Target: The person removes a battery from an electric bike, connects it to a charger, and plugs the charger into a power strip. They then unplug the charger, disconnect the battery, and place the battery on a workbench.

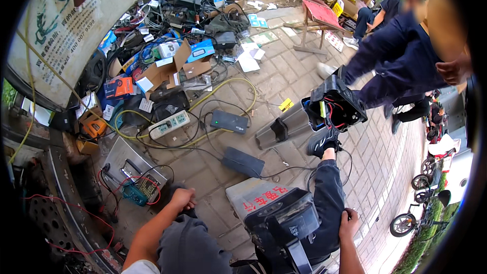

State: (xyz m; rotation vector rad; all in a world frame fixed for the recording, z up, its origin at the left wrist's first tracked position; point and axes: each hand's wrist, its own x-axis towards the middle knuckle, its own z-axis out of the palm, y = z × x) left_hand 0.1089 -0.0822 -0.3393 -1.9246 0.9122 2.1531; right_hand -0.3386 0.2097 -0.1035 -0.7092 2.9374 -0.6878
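My left hand (184,199) hangs over my bent left knee, its fingers curled loosely together with nothing visible in them. Against my outstretched right leg (327,193) rests my right hand (348,223), also with curled fingers and nothing visible in it. Between my legs stands a battery case (284,218) with a grey side, red lettering and a black top with a strap. Beyond it, a black charger brick (243,162) lies on the paving with its cable. Left of my left hand, a teal multimeter (133,193) with red and black leads leans on a silver metal box (122,158).
A second battery case (286,128) lies with its wired end open, beside a standing person's legs (390,66). A white power strip (169,125), another charger (229,121) and a yellow cable (248,85) lie ahead. Boxes and scrap are heaped far left; a red-topped stool (324,12) stands behind.
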